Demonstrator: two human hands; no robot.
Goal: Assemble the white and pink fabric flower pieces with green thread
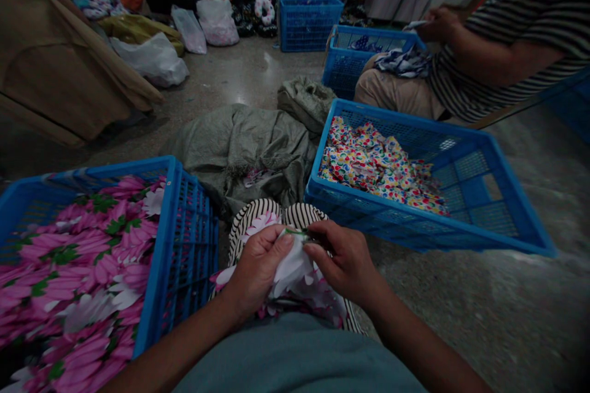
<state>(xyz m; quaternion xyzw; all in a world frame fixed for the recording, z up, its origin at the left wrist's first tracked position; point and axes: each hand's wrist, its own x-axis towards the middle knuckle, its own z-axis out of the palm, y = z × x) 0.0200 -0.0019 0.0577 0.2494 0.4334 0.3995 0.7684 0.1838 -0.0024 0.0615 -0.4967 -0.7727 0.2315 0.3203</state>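
Note:
My left hand point(260, 264) is closed on a white fabric flower piece point(292, 267) with a green edge, above my lap. At the green edge, my right hand point(345, 258) has its thumb and fingers pinched together on the same piece. More white and pink petal pieces point(318, 304) lie on my striped trousers point(249, 221) beneath both hands. To the left, a blue crate point(173, 196) holds many pink and white petal pieces point(92, 239) with green parts. The fingertips partly hide the green edge.
A blue crate point(502, 159) on the right holds colourful printed fabric pieces point(369, 163). Grey-green sacks point(244, 135) lie ahead on the floor. A person in a striped top point(516, 43) sits at the right near another crate point(332, 67). Brown cloth point(64, 67) drapes at the left.

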